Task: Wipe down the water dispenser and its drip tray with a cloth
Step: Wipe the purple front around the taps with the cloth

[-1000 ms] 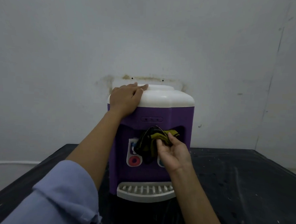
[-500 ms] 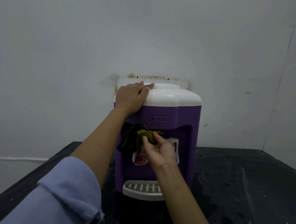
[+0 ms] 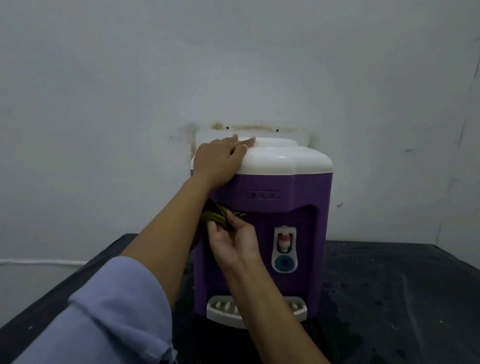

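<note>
Two hands share the work. The left hand (image 3: 219, 160) lies flat, fingers together, on the white lid (image 3: 287, 159) to steady the water dispenser (image 3: 261, 238). The right hand (image 3: 234, 241) pinches the bunched cloth (image 3: 217, 215) against the purple front, at 9 o'clock from the tap (image 3: 284, 240). The drip tray (image 3: 221, 310), at 6 o'clock, probably waits its turn.

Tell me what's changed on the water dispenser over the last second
The right hand has dragged the cloth leftward across the purple front of the dispenser, from the tap recess to the left edge, uncovering the right-hand tap with the blue ring. The cloth is now partly behind the left forearm. The left hand stays flat on the white lid, and the drip tray is untouched.
</note>
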